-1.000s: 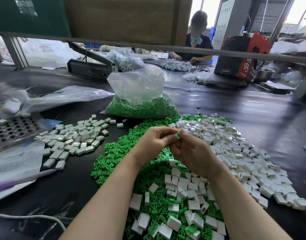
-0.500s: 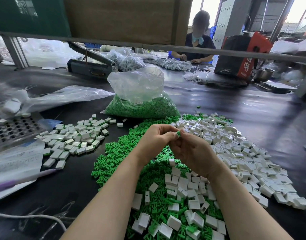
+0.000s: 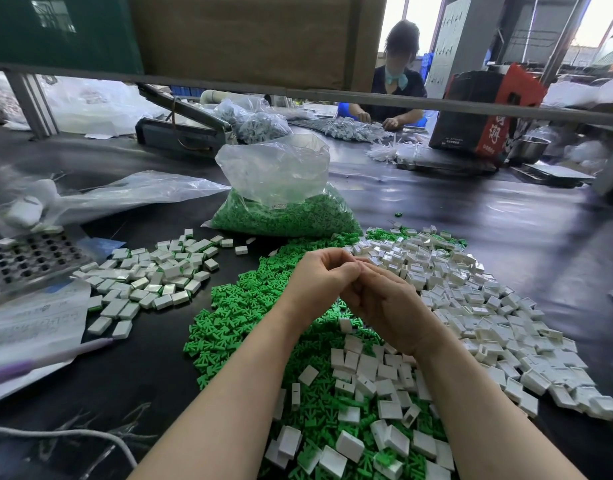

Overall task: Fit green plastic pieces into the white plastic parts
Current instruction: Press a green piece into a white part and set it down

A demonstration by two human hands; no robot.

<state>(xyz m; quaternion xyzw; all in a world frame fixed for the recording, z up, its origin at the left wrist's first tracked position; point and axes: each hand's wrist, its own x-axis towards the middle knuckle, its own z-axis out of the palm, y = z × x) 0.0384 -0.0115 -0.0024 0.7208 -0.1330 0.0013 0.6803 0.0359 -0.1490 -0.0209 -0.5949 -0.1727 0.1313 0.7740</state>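
My left hand (image 3: 317, 282) and my right hand (image 3: 384, 306) meet fingertip to fingertip above the middle of the table, fingers curled round a small part that is hidden between them. Under them spreads a heap of loose green plastic pieces (image 3: 235, 317). A wide heap of white plastic parts (image 3: 471, 292) lies to the right, and more white parts lie mixed with green pieces near me (image 3: 364, 403). A separate pile of white parts with green showing in them (image 3: 149, 275) lies to the left.
A clear bag of green pieces (image 3: 281, 202) stands behind the heaps. A perforated metal tray (image 3: 31, 258), papers (image 3: 31, 323) and a pen are at the left, an empty plastic bag (image 3: 125, 192) behind them. Another person works across the table beside a red and black box (image 3: 485, 109).
A green piece showed between my fingertips before; now my fingers have closed together over it and it is hidden. Both hands stayed in place.
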